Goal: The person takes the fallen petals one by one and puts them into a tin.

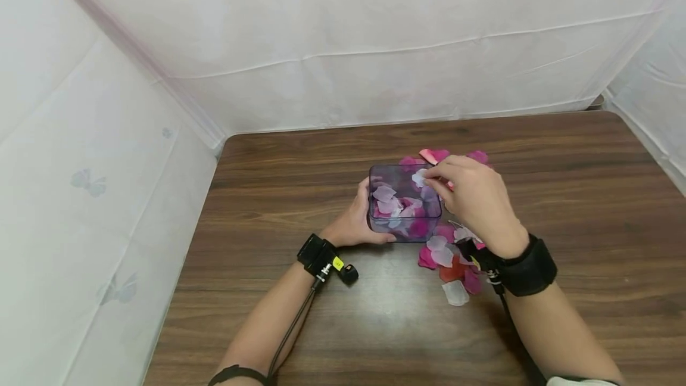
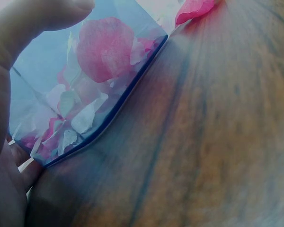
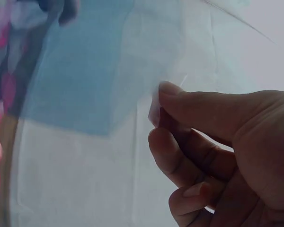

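Note:
A clear purple plastic box (image 1: 387, 175) with an open top stands on the table, pink and white artificial petals (image 1: 393, 206) heaped inside it. My left hand (image 1: 355, 222) grips the box by its left side, thumb along the near wall and fingers round the far side. Through the clear wall in the left wrist view, a large pink petal (image 2: 106, 49) shows among paler ones. Above the right part of the box, my right hand (image 1: 474, 192) pinches a white petal (image 1: 419, 178) between thumb and index finger; in the right wrist view only a sliver of that petal (image 3: 154, 112) shows.
Loose pink, red and white petals (image 1: 442, 255) lie on the brown wooden table (image 1: 257, 207) to the box's near right, partly under my right wrist. More pink petals (image 1: 440, 155) lie behind the box. White sheeting (image 1: 343, 88) hangs along the table's back and left sides.

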`<state>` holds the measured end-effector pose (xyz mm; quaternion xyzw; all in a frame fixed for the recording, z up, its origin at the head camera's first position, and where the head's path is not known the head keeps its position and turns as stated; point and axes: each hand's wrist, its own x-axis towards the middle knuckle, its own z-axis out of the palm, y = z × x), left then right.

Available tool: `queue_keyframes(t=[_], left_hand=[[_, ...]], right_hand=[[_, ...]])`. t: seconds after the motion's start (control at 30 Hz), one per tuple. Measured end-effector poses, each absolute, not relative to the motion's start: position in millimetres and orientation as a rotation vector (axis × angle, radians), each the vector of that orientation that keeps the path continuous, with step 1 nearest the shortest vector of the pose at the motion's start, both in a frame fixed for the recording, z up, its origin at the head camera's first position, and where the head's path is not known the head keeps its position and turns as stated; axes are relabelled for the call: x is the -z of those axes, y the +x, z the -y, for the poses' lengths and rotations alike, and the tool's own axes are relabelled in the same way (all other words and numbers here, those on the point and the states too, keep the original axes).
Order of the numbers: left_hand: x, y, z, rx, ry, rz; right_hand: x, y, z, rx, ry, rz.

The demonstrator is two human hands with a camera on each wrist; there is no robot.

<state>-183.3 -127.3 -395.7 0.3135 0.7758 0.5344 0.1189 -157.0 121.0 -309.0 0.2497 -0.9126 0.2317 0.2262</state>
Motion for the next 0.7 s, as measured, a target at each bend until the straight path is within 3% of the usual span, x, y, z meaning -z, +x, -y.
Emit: queue_keyframes(t=[0.7], left_hand=[[399,-189,123,-1.583,0.981,-2.287]], right_hand=[[321,-164,-112,-0.649,0.795,2.618]])
